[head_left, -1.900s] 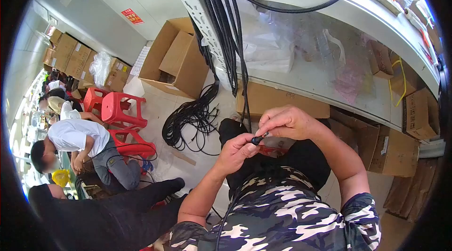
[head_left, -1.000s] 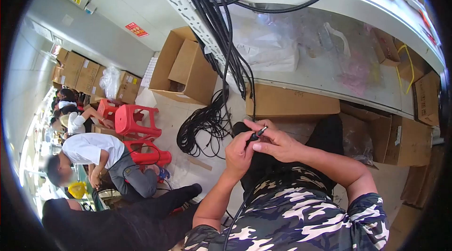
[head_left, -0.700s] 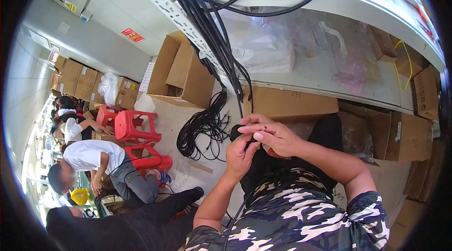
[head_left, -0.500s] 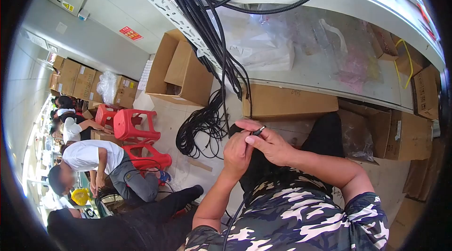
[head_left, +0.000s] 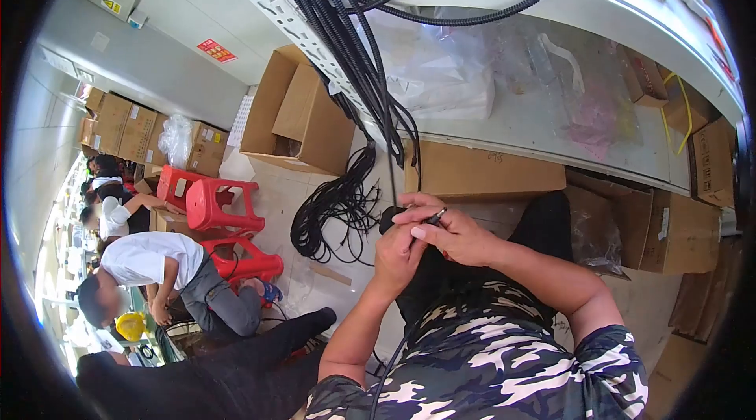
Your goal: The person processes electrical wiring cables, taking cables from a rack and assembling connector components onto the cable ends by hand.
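My left hand (head_left: 396,256) and my right hand (head_left: 459,237) meet above my lap, with fingers closed around a black cable end with a metal tip (head_left: 435,217). The tip pokes out between the thumb and fingers of my right hand. My left fingers are pinched just beside it, and most of the cable end is hidden by both hands. A dark cable strand (head_left: 391,177) runs down toward my hands from the bundle of black cables (head_left: 370,73) draped over the shelf edge. More black cable (head_left: 335,211) lies coiled on the floor to the left.
An open cardboard box (head_left: 327,136) stands left of the shelf post (head_left: 268,10); a closed box (head_left: 488,172) lies ahead of my knees. More cartons (head_left: 681,231) are at right. Red stools (head_left: 224,203) and a seated person in a white shirt (head_left: 153,262) are at left.
My hands stay together on the cable end, with the right fingers shifted slightly and the metal tip tilted a little differently. The view has moved slightly. The seated person's arms moved a little.
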`<move>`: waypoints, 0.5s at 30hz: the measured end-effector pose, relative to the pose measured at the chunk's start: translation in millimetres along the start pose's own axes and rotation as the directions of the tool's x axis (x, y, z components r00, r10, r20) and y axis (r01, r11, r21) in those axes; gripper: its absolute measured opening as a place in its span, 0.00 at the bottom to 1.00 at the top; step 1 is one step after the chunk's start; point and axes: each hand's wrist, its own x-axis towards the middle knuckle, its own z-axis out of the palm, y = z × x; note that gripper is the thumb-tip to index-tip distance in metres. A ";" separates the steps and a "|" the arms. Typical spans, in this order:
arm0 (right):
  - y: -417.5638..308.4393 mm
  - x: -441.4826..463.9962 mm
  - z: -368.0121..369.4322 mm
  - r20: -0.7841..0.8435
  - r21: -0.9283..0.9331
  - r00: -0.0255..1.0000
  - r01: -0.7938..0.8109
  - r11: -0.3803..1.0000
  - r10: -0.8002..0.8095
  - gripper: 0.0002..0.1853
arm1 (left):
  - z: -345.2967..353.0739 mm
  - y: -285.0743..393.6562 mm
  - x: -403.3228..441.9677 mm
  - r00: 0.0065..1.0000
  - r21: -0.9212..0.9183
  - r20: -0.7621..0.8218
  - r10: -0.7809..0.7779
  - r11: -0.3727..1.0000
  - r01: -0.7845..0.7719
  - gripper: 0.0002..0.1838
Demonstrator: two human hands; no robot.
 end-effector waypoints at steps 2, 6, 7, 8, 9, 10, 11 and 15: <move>-2.1 -1.6 0.1 -0.018 -0.179 0.999 -0.044 0.983 0.041 0.23 | 1.8 -6.4 1.7 0.981 0.109 -0.062 0.186 0.978 -0.179 0.10; -17.6 -7.2 -15.1 0.098 0.285 0.969 -0.247 0.926 0.228 0.26 | -4.8 6.0 6.6 0.995 -0.021 0.034 0.099 0.995 -0.098 0.10; -14.9 -8.3 -20.5 0.102 0.280 0.969 -0.247 0.928 0.227 0.26 | -5.1 3.3 4.9 0.995 -0.021 0.027 0.101 0.995 -0.100 0.10; -13.7 -8.0 -25.8 0.077 0.202 0.995 -0.083 0.976 0.068 0.24 | -5.0 -1.5 1.7 0.995 -0.202 0.097 -0.037 0.978 0.056 0.10; -14.1 -7.8 -28.0 0.062 0.120 0.994 0.086 0.989 -0.094 0.22 | -5.3 -2.1 1.1 0.969 -0.362 0.193 -0.157 0.906 0.219 0.10; -12.7 -5.4 -25.4 0.056 0.049 0.985 0.164 0.985 -0.166 0.18 | -4.7 -0.2 1.2 0.969 -0.363 0.196 -0.153 0.906 0.216 0.10; -13.1 -4.2 -25.0 0.051 0.044 0.984 0.167 0.985 -0.169 0.18 | -4.3 3.9 2.1 0.958 -0.477 0.238 -0.162 0.840 0.260 0.11; -6.1 -2.1 -24.2 0.186 0.110 0.981 0.041 0.993 -0.061 0.14 | -2.9 8.4 5.1 0.923 -0.724 0.348 -0.161 0.579 0.374 0.15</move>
